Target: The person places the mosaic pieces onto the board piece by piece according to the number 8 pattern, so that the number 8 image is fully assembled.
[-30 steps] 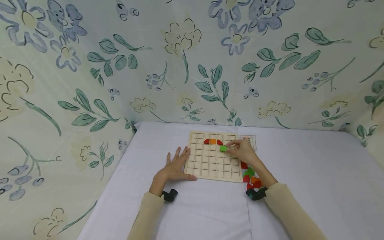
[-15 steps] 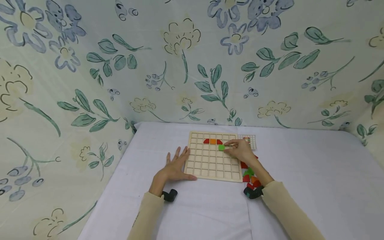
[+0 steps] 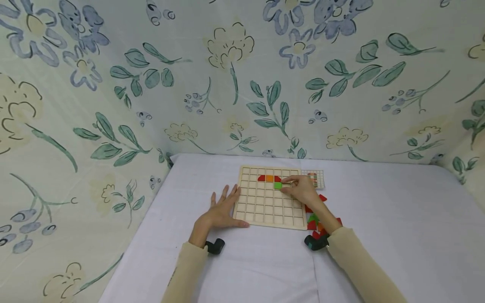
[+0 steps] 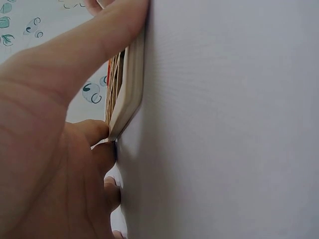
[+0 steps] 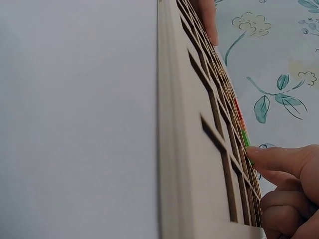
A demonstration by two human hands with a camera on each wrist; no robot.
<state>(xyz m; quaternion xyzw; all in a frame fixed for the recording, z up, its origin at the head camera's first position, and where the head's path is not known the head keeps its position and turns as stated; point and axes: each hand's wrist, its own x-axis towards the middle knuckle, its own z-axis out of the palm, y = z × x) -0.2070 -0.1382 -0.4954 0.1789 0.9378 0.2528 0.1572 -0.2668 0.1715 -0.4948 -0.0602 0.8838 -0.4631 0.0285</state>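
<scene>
A wooden grid board (image 3: 265, 209) lies on the white cloth. In one of its upper rows are a red piece (image 3: 262, 178), an orange square (image 3: 270, 178) and another red piece (image 3: 278, 179). The green square tile (image 3: 278, 185) lies in a cell just below the right-hand red piece. Thumb and forefinger of my right hand (image 3: 302, 190) pinch its right side; the right wrist view shows a fingertip on the green tile (image 5: 245, 139). Spread at the board's lower left corner, my left hand (image 3: 221, 212) rests its fingertips on the left edge, thumb along the near edge.
Right of the board lies a pattern card (image 3: 319, 179), partly behind my right hand. Loose red, green and orange pieces (image 3: 312, 225) are scattered below it, some hidden under my right forearm. A flowered cloth (image 3: 242, 84) hangs behind the table.
My right hand has shifted slightly left with the green square tile, which has gone from tilted above the board to lying squarely in a cell. The left hand stays put.
</scene>
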